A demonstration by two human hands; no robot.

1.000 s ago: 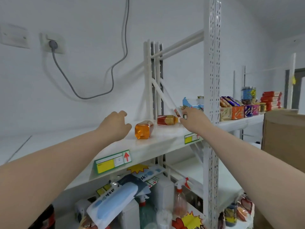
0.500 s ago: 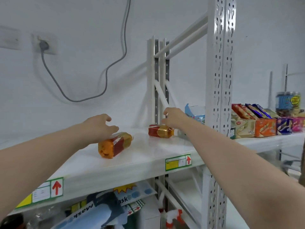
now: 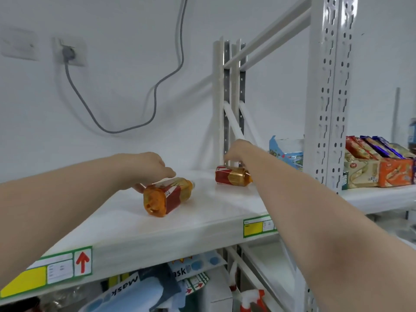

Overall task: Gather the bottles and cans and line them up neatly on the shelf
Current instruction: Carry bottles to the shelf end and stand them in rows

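Both bare forearms extend forward and upward from the lower corners of the view. The left hand (image 3: 144, 170) is held palm down, fingers curled loosely and pointing right, thumb below; it is not closed into a grip. The right hand (image 3: 236, 152) reaches further forward, seen from the back of the wrist; its fingers are hidden, so their state cannot be determined.
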